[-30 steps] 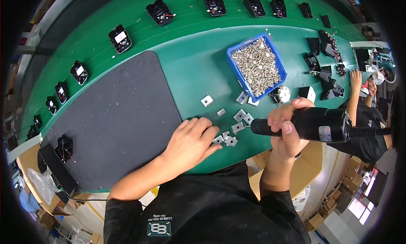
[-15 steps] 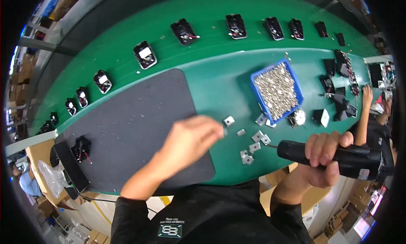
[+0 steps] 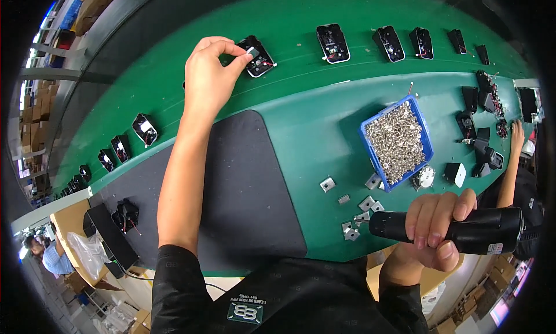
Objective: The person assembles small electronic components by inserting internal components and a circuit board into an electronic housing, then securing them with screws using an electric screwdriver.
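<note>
My left hand [image 3: 213, 70] reaches far forward over the green belt, thumb and fingers pinched on a small grey metal piece [image 3: 253, 52]. It is right at a black plastic housing [image 3: 262, 65] with a red-and-white wire. Whether the piece touches the housing I cannot tell. On the near right, my right hand [image 3: 431, 227] wraps around a black electric screwdriver [image 3: 492, 225], held level with its bit pointing left. Beneath and beside the bit lie several small square metal plates [image 3: 351, 232] with holes. A small metal block [image 3: 344, 199] and another plate [image 3: 328, 184] lie farther left.
A blue bin [image 3: 429, 144] full of screws stands on the green table. A dark grey mat [image 3: 249, 177] covers the table's left. More housings [image 3: 333, 43] line the belt. Black parts [image 3: 484, 145] lie at the right, near a co-worker's arm [image 3: 511, 166].
My left hand has moved from over the mat's right edge forward to a housing on the belt. The screwdriver has shifted slightly left and nearer. The whole view has shifted a little.
</note>
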A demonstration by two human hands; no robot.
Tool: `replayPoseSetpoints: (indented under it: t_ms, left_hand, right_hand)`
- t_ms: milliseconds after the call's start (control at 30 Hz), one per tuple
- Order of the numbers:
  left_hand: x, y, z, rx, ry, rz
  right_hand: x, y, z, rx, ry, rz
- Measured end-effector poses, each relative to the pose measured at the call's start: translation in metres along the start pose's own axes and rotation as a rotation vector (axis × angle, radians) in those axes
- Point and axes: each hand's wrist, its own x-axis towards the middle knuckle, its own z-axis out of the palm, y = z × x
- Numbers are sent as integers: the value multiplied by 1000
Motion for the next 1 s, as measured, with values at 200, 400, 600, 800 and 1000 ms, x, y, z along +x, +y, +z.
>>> replayPoseSetpoints:
  t_ms: [200, 400, 600, 800, 1000]
  left_hand:
    - [21, -7, 12, -22, -108, -101]
    - [14, 3, -3, -31, -248, -94]
    - [-91, 65, -26, -248, -518, 124]
    - [-111, 71, -26, -245, -623, 22]
    - [-127, 84, -41, -354, -349, 272]
  right_hand:
    - [5, 5, 0, -13, -31, 39]
    - [3, 6, 8, 7, -38, 20]
    - [8, -4, 12, -5, -49, -145]
    - [12, -10, 25, 104, -92, -222]
    - [11, -12, 38, 167, -174, -226]
